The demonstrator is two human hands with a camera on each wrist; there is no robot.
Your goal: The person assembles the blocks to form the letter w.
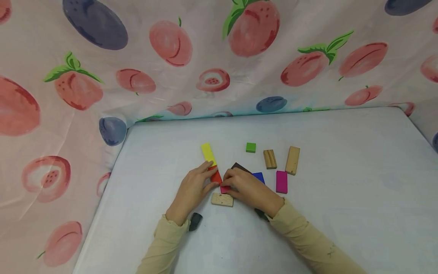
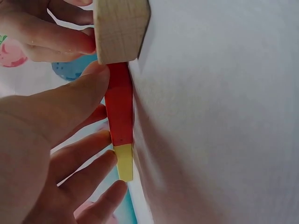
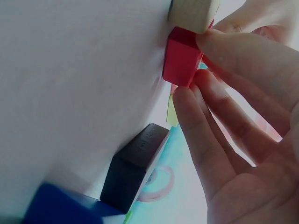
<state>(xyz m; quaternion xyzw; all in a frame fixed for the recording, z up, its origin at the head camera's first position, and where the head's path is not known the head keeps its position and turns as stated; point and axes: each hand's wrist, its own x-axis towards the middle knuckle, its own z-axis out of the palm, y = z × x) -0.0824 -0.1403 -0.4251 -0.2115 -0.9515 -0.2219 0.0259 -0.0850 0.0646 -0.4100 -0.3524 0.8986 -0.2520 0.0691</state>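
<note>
My left hand (image 1: 193, 186) lies over a red block (image 1: 216, 176), thumb near its lower end and fingers along its side. The red block lines up end to end with a yellow block (image 1: 208, 153); both show in the left wrist view too, with fingertips (image 2: 108, 156) right by their joint. My right hand (image 1: 248, 186) pinches a small pinkish-red block (image 3: 181, 58) between thumb and fingers, at the red block's lower end. Just below it lies a pale wooden block (image 1: 222, 199). A black block (image 3: 135, 168) sits beyond the right hand, partly hidden in the head view.
A blue block (image 1: 259, 177) lies beside the black one. To the right are a magenta block (image 1: 281, 182), a grooved wooden block (image 1: 270, 159) and a long wooden block (image 1: 292, 160). A green block (image 1: 251, 147) sits farther back. Fruit-patterned cloth (image 1: 212, 49) rises behind the white table (image 1: 359, 171).
</note>
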